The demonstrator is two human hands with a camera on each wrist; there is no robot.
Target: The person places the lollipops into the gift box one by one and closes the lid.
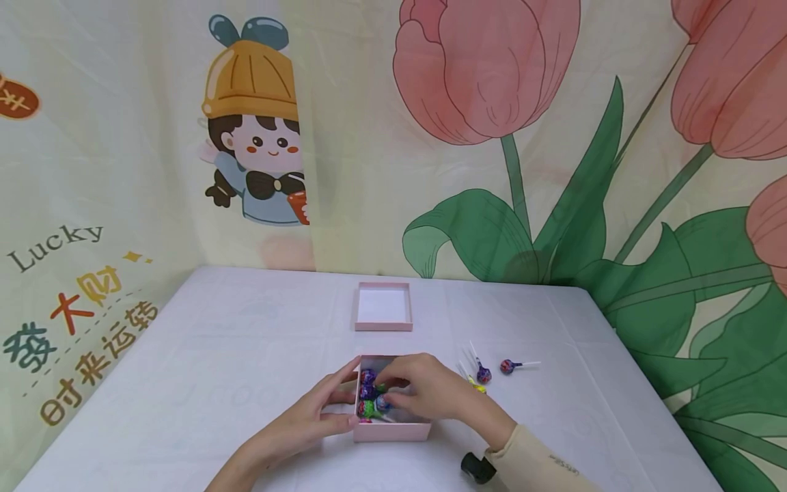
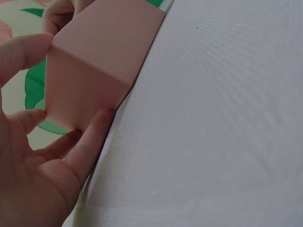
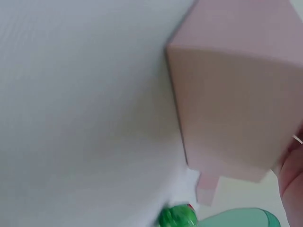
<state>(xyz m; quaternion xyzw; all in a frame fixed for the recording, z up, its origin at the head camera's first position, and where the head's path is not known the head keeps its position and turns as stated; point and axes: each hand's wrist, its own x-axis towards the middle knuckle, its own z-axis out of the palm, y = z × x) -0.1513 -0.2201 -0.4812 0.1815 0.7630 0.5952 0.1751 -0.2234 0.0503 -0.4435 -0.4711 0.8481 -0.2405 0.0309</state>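
Note:
A pink open box [image 1: 392, 432] stands on the table with several wrapped lollipops [image 1: 367, 391] along its left side, purple, green and blue. My left hand [image 1: 307, 413] rests against the box's left side. In the left wrist view its thumb touches the top corner and its spread fingers [image 2: 90, 139] press the wall. My right hand [image 1: 424, 386] reaches into the box from the right, its thumb and fingers pinching a lollipop, partly hidden, with green showing. In the right wrist view, a bit of white stick [image 3: 297, 139] shows by that hand.
The pink box lid [image 1: 384, 326] lies behind the box, inside up. Right of the box lie loose lollipops, among them a purple one [image 1: 484, 375], another pointing right [image 1: 507, 367] and a yellow one [image 1: 478, 388]. A black object [image 1: 477, 468] is by the right sleeve.

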